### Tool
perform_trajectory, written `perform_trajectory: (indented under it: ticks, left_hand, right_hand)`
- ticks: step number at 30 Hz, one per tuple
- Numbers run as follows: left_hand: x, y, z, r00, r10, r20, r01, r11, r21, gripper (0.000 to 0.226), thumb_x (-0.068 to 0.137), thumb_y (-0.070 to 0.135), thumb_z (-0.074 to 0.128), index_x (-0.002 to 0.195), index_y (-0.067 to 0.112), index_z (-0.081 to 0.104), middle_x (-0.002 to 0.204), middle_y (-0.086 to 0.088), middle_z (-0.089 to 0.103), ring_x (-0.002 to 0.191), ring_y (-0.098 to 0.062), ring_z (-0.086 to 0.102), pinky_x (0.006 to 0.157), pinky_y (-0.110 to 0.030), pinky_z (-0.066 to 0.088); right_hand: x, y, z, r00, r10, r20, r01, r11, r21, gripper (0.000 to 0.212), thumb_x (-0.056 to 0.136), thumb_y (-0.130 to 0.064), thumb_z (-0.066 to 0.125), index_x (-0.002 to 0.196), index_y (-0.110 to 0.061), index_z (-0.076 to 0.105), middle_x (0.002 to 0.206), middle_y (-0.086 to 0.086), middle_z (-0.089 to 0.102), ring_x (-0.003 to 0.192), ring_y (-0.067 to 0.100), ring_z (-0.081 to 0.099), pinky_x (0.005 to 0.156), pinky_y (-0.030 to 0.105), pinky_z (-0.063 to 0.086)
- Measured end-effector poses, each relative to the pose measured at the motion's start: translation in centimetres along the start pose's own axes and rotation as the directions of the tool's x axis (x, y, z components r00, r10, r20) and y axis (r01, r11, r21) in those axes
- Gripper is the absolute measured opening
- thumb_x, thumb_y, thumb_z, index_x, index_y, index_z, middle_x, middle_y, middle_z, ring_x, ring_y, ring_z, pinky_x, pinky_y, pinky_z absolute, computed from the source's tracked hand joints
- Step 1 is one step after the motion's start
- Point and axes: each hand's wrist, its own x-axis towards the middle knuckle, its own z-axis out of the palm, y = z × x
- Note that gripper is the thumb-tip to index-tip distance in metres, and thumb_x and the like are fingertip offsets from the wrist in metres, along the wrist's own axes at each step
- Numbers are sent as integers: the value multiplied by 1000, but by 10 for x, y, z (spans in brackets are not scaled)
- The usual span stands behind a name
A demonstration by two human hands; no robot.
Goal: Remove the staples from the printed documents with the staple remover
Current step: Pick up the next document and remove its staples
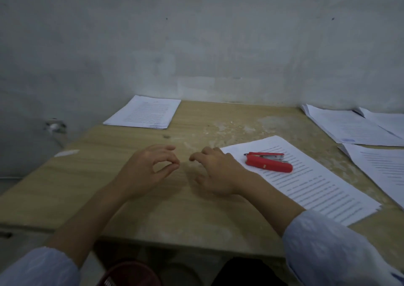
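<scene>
A red staple remover (269, 162) lies on a printed document (317, 189) to the right of centre on the wooden table (87, 183). My right hand (215, 169) hovers palm down just left of that document, fingers loosely curled and apart, holding nothing I can see. My left hand (145, 172) is beside it over bare wood, thumb and forefinger pinched together in a ring. Whether a staple sits between those fingertips is too small to tell. Neither hand touches the remover.
A stack of printed sheets (143, 113) lies at the far left corner against the wall. More documents (349, 126) and another pile (384, 169) cover the right side. A paper scrap (65, 153) lies near the left edge. A red basket (129, 274) sits below the front edge.
</scene>
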Motion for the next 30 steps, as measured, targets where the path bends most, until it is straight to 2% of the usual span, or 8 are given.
perform_trajectory:
  ticks: [8, 11, 13, 16, 19, 22, 26, 30]
  left_hand:
    - [-48, -47, -29, 986, -149, 70, 134, 975, 175, 38, 79, 46, 46, 80, 21, 73, 91, 3, 72, 99, -5, 57, 81, -37, 53]
    - [-51, -53, -26, 986, -126, 106, 109, 982, 151, 36, 78, 42, 51, 80, 16, 76, 87, 1, 74, 95, -4, 55, 81, -24, 50]
    - [-51, -54, -27, 986, -143, 87, 132, 984, 123, 24, 73, 33, 63, 76, 14, 77, 83, -1, 75, 95, -4, 56, 82, -5, 40]
    - [-50, -56, -30, 984, -174, 44, 170, 982, 81, 16, 67, 27, 69, 73, 14, 77, 78, 0, 75, 86, 10, 58, 78, 7, 33]
    - [-46, -59, -33, 971, -235, 36, 232, 971, 64, 5, 68, 22, 81, 69, 19, 76, 73, 8, 73, 72, 24, 54, 73, 2, 38]
    - [-40, -56, -39, 943, -320, 91, 315, 947, 62, 26, 67, 16, 81, 60, 36, 66, 60, 31, 62, 74, 20, 56, 68, 2, 40]
    - [-30, -43, -37, 924, -363, 117, 361, 932, 37, 28, 74, 13, 76, 67, 36, 60, 81, 22, 62, 77, 9, 58, 64, -6, 46]
    - [-13, -21, -20, 949, -302, 87, 306, 952, -32, 23, 80, 11, 69, 86, 32, 63, 90, 27, 57, 89, 6, 55, 71, -13, 48]
  right_hand:
    - [11, -38, 40, 984, 85, -157, -71, 993, 91, 47, 94, -37, 41, 138, -22, 31, 137, 5, 39, 124, 28, 36, 99, 45, 31]
    - [12, -37, 49, 974, 99, -202, -80, 992, 99, 47, 93, -40, 42, 137, -23, 34, 135, 3, 41, 123, 26, 37, 98, 43, 30]
    - [12, -38, 50, 970, 102, -220, -76, 990, 122, 48, 93, -41, 43, 136, -23, 35, 135, 2, 41, 123, 24, 37, 99, 42, 30]
    - [12, -38, 50, 971, 93, -222, -66, 990, 125, 46, 93, -41, 43, 135, -22, 37, 135, 2, 42, 123, 24, 37, 99, 42, 29]
    - [12, -37, 51, 972, 85, -218, -58, 990, 126, 46, 93, -41, 42, 134, -21, 38, 134, 3, 42, 122, 24, 37, 99, 42, 29]
    - [13, -36, 51, 975, 81, -206, -57, 991, 120, 45, 93, -42, 42, 133, -20, 40, 134, 3, 42, 122, 24, 37, 98, 41, 29]
    - [12, -31, 42, 992, 56, -111, -32, 978, 208, 46, 93, -38, 47, 134, -20, 39, 134, 4, 43, 123, 23, 39, 103, 42, 31]
    - [4, -16, 22, 998, 30, -61, -4, 921, 390, 50, 89, -28, 57, 135, -16, 39, 132, 7, 46, 121, 19, 43, 103, 35, 36]
